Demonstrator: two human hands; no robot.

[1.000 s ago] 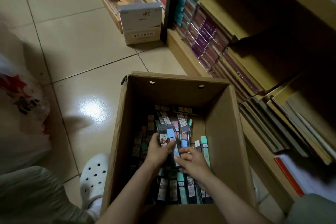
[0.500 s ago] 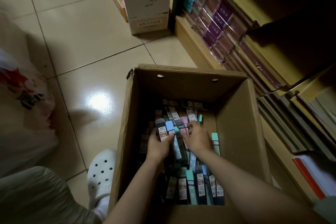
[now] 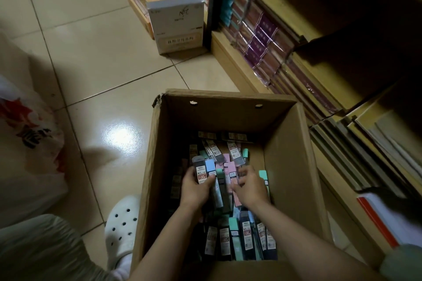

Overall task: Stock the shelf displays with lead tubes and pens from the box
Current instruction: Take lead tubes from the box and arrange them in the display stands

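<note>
Matt cardboard box (image 3: 285,166) on glossy floor tiles (image 3: 96,57).

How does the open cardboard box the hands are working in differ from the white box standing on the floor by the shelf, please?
The cardboard box is plain brown; the white box carries printed lettering. The cardboard box is open on top and holds loose lead tubes, with both hands inside, while the white box appears shut and nobody touches it. The cardboard box looks larger and sits nearer the person. Both rest on the tiled floor beside the shelving.

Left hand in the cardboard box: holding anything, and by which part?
The left hand grips a small bunch of lead tubes around their lower ends, capped tops sticking out above the fingers.
</note>
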